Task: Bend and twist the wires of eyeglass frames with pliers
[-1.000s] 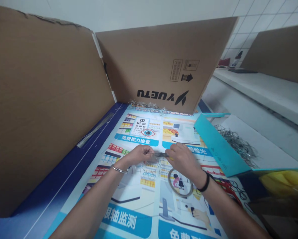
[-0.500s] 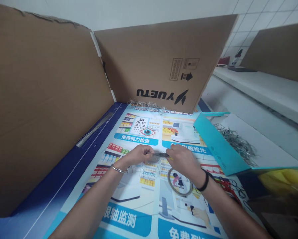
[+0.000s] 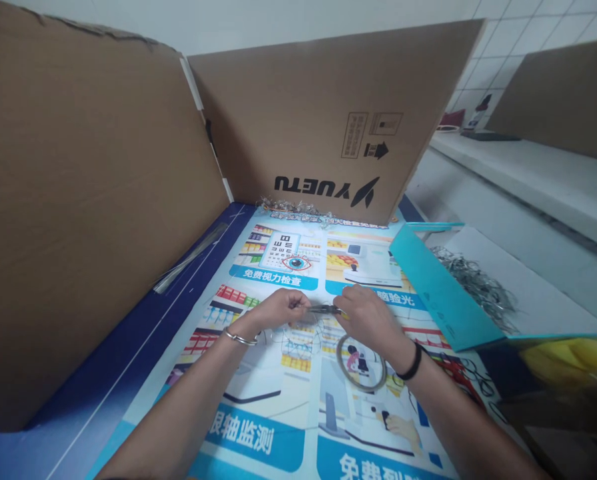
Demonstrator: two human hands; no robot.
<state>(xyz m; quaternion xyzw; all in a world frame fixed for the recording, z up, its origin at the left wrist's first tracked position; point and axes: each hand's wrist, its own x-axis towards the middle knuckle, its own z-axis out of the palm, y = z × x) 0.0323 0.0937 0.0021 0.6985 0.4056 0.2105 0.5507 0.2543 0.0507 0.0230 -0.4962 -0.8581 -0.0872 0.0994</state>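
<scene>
Left hand [image 3: 281, 308] and right hand [image 3: 369, 316] face each other, nearly level, over the printed sheet [image 3: 268, 420]. Right: back of hand up, fingers curled round the pliers [image 3: 322, 309], whose dark nose points left, reaching the left fingertips. Left: thumb and forefinger pinch thin wire [image 3: 320, 337]; its loops spread below and between the hands. Exact nose-to-wire contact too small to tell.

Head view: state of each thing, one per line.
Plier-like tool: held, tip opening unclear
Right hand: closed on the tool
Left hand: fingers closed at tool tip
Teal box: open
Wire in the box: tangled
Grey ring: lying flat
Cardboard panels: standing
Black wristband: worn
Silver bracelet: worn
</scene>
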